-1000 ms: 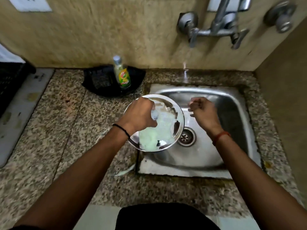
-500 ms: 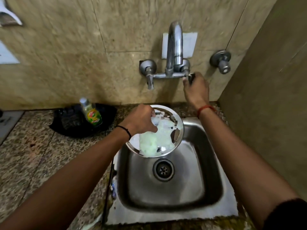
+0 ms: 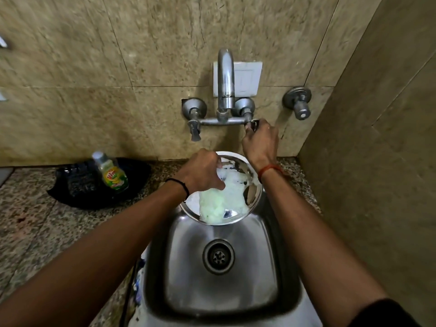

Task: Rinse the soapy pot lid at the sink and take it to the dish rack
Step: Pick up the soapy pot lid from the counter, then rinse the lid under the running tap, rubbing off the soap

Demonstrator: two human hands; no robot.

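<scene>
A round steel pot lid, smeared with white and pale green foam, tilts over the back of the steel sink. My left hand grips it at its top, covering the knob. My right hand reaches up to the wall tap and is closed around the right tap handle. No water is visible from the spout. The dish rack is not in view.
A dish soap bottle stands in a black holder on the granite counter left of the sink. A second valve sticks out of the wall at the right. A tiled side wall closes in the right.
My right hand rose from over the sink to the right tap handle and stays on it. The view tilted up to the tap. My left hand keeps the lid over the sink.
</scene>
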